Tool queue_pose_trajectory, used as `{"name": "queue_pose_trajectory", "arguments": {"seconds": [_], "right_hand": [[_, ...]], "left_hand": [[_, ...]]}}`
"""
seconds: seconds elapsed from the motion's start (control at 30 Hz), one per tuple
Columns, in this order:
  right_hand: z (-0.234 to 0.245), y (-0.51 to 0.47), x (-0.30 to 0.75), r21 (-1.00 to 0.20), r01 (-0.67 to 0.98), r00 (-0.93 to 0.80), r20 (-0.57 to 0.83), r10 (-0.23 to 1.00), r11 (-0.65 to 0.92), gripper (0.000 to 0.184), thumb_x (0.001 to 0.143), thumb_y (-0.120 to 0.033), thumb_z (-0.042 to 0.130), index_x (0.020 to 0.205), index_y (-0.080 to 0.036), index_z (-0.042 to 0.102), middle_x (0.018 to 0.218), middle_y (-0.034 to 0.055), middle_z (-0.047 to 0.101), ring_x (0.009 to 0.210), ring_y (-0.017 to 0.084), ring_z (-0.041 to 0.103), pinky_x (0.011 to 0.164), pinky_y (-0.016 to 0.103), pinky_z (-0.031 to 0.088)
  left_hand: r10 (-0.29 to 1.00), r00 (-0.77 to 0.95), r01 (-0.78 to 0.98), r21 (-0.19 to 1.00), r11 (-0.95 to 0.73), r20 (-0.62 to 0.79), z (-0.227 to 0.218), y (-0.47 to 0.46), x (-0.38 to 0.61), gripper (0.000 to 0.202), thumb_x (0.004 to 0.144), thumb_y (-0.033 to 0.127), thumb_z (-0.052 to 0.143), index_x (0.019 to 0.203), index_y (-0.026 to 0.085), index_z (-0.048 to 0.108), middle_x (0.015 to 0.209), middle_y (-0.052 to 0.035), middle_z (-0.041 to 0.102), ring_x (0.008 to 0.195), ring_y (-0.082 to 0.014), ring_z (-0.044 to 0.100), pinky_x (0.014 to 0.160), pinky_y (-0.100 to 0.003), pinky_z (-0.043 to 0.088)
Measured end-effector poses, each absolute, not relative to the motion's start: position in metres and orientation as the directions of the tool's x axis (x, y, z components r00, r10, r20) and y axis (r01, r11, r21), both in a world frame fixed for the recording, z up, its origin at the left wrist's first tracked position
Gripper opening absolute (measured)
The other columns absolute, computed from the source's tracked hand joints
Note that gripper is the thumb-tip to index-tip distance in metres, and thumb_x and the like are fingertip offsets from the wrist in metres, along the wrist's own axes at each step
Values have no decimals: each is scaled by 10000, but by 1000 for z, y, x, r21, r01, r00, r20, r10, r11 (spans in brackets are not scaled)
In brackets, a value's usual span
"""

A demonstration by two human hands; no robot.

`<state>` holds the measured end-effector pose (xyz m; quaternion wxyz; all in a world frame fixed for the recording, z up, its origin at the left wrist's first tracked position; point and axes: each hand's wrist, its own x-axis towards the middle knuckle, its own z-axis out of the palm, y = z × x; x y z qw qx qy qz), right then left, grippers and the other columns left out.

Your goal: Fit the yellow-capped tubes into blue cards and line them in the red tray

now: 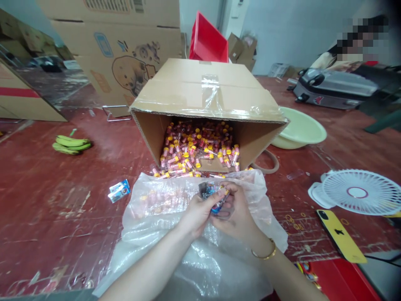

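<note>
My left hand (200, 211) is closed round a small bunch of dark and blue printed packets (206, 190), its thumb lying across them. My right hand (234, 209) wears a gold bracelet at the wrist, and its curled fingers grip the right side of the same bunch. A bit of yellow shows by its fingertips, too small to name. Under both hands spreads a translucent plastic bag (169, 246) with pink, yellow-capped tubes showing through it. Just beyond, a cardboard box (200, 90) lies on its side, its mouth towards me, with many yellow-capped tubes (184, 154) inside.
Two blue packets (119, 191) and green bananas (71, 144) lie on the red floor at left. To the right are a pale green basin (297, 129), a white fan grille (366, 192), a yellow phone (341, 236) and a red tray (341, 280). Another person sits behind a grey suitcase (338, 90).
</note>
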<state>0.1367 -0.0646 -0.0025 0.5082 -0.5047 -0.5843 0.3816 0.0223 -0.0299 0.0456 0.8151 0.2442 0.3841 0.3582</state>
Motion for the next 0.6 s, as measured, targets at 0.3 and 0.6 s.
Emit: {"name": "queue_pose_trajectory", "arguments": {"seconds": [0.3, 0.6], "right_hand": [[7, -62, 141, -905, 336, 87, 307, 948, 262, 640, 622, -171, 716, 1136, -278, 352, 1187, 66, 459, 1006, 210, 579, 791, 342, 546], [9, -71, 149, -896, 370, 127, 311, 942, 246, 667, 620, -159, 743, 1153, -264, 355, 1123, 55, 465, 969, 201, 546, 831, 352, 508]], "left_hand": [[794, 443, -389, 709, 588, -416, 42, -32, 12, 414, 640, 382, 835, 922, 100, 719, 786, -96, 734, 647, -168, 667, 629, -260, 538], [783, 467, -348, 728, 590, -411, 32, -37, 13, 356, 647, 336, 839, 900, 116, 719, 787, -77, 732, 668, -151, 654, 630, -235, 509]]}}
